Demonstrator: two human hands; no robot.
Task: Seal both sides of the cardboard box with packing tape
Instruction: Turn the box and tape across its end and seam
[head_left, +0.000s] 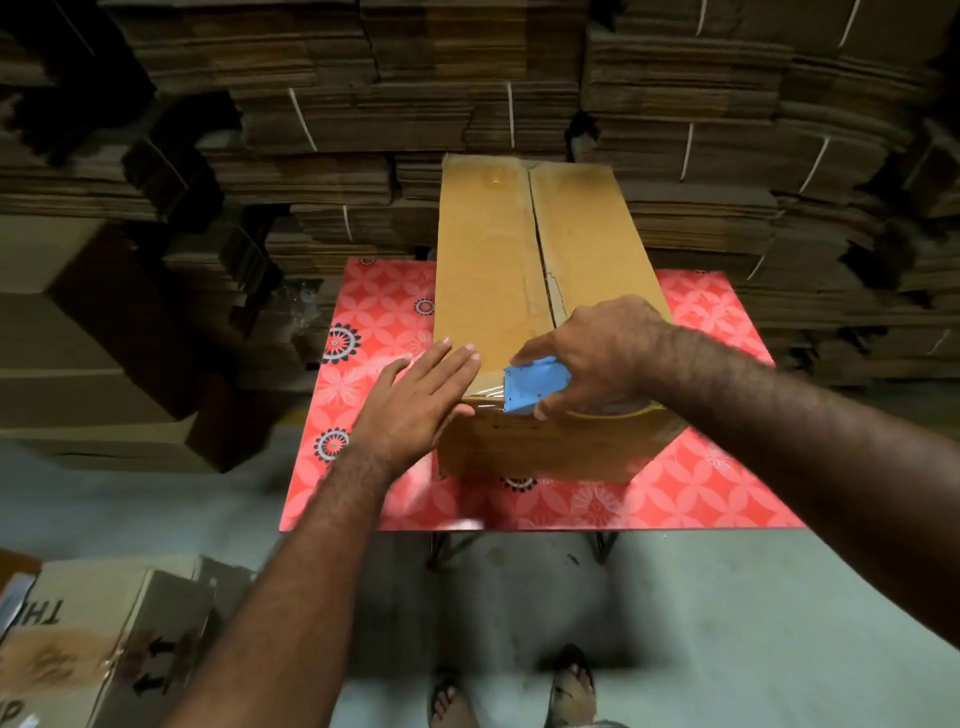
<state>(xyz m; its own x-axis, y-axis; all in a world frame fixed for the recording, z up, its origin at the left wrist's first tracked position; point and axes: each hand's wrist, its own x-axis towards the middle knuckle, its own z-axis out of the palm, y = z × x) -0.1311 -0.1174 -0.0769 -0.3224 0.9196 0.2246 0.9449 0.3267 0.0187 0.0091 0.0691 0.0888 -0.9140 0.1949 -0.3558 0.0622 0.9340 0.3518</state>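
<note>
A long brown cardboard box (498, 270) lies on the red patterned table (701, 488), its top flaps meeting at a centre seam that runs away from me. My right hand (597, 348) grips a blue tape dispenser (535, 389) pressed at the box's near top edge, with the tape roll partly hidden under the palm. My left hand (415, 400) lies flat with fingers spread against the box's near left corner. Clear tape shines across the near edge between the hands.
Tall stacks of flattened cardboard (727, 130) fill the wall behind the table. Assembled boxes (93, 338) stand at the left, and a printed carton (88, 639) sits on the floor at the lower left. My sandalled feet (519, 691) stand on the pale floor.
</note>
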